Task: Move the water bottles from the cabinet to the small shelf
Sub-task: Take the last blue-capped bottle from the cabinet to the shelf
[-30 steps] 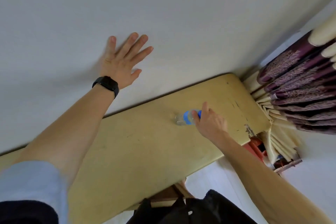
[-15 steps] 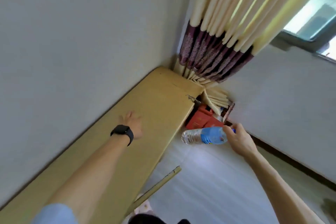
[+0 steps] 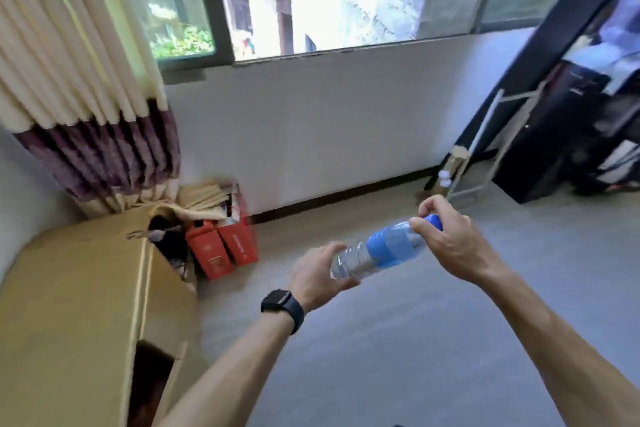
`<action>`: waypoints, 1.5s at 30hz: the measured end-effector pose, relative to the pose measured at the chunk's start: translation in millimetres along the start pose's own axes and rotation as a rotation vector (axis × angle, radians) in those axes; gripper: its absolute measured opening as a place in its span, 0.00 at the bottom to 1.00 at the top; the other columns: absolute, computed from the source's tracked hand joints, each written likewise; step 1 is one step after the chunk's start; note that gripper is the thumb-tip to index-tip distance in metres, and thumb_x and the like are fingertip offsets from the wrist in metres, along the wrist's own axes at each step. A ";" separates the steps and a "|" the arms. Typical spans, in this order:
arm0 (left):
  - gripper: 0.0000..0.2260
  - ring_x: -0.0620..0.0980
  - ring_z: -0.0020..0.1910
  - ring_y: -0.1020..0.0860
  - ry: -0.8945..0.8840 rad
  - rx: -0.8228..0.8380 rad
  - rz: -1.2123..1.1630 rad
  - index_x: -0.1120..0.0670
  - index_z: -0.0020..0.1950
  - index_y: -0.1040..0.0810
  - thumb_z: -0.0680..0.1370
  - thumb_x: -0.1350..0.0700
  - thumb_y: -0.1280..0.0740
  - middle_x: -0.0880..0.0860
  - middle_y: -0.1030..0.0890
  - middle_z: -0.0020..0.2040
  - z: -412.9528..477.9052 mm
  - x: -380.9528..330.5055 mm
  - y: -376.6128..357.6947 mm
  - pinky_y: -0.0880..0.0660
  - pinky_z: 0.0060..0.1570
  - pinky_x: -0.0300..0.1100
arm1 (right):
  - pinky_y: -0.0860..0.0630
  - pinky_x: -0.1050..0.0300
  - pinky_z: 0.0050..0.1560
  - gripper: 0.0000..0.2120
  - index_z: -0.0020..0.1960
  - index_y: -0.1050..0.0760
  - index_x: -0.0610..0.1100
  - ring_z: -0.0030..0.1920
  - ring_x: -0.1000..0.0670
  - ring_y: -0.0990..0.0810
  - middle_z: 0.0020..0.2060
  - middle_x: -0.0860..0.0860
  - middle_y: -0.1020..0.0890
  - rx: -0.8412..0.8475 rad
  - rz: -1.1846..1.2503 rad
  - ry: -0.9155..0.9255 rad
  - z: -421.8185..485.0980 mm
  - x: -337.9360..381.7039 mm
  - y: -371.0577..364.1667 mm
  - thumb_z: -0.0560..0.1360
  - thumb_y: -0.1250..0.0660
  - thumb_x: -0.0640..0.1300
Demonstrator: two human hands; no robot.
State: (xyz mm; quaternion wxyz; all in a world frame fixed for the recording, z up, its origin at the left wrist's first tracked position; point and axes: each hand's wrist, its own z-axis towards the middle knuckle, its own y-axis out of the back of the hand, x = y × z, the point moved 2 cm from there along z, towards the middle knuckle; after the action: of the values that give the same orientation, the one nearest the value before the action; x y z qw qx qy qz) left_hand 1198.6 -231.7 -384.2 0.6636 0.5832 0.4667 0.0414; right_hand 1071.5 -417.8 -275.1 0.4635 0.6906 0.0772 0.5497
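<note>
The bottle is gripped at the cap by the right hand, at the base by the left hand

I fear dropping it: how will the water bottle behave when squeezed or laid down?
The water bottle has a thin-looking ribbed wall, so it probably dents when squeezed. Being round, it would likely roll if laid on its side.

The yellow wooden cabinet is at left, striped fabric curtain behind it; red cardboard boxes just right of it; clear plastic water bottle between left hand and right hand; black shelf unit far right.
</note>
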 end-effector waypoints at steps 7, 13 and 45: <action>0.21 0.52 0.51 0.24 -0.313 0.220 0.232 0.47 0.54 0.27 0.72 0.33 0.35 0.47 0.20 0.49 7.6 -190.7 -129.7 0.29 0.49 0.47 | 0.32 0.59 0.37 0.11 0.46 0.29 0.49 0.41 0.52 0.24 0.40 0.54 0.22 -0.318 0.051 -0.271 -92.0 -148.5 145.4 0.76 0.33 0.56; 0.19 0.51 0.46 0.25 -0.495 0.357 0.286 0.47 0.53 0.29 0.72 0.34 0.34 0.47 0.21 0.46 13.4 -305.9 -199.0 0.31 0.43 0.45 | 0.32 0.63 0.37 0.11 0.46 0.27 0.47 0.41 0.49 0.24 0.37 0.54 0.21 -0.562 0.057 -0.461 -171.0 -239.5 215.3 0.76 0.33 0.55; 0.27 0.53 0.75 0.38 -1.081 0.215 0.491 0.49 0.76 0.37 0.79 0.42 0.38 0.52 0.33 0.75 302.8 -973.4 -532.9 0.39 0.72 0.54 | 0.24 0.51 0.40 0.11 0.41 0.26 0.52 0.37 0.51 0.22 0.33 0.55 0.21 -0.902 -0.088 -0.783 -250.8 -727.6 673.3 0.69 0.25 0.55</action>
State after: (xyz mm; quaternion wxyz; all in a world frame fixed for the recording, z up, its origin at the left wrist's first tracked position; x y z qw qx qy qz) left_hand 594.0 -1206.3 -296.3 0.7150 0.6763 -0.0836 -0.1562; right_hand 312.7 -1102.9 -295.9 0.7274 0.5729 -0.3119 0.2132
